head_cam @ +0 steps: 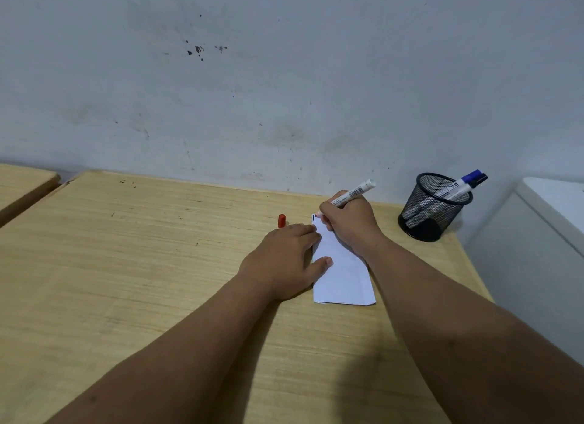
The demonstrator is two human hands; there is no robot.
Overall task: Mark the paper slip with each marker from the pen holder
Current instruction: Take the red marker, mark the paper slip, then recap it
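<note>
Right now the right hand is gripping a marker at the slip's far corner while the left hand is lying flat, pinning its edge; if that pressure is easing, the slip is liable to skid and smear.

No text is reading clearly anywhere. The white-barrelled marker in the right hand is showing a printed label with what looks like a barcode, too small to read. The white, blue-capped marker leaning in the black wire-mesh pen holder is showing dark print, also illegible.
</note>
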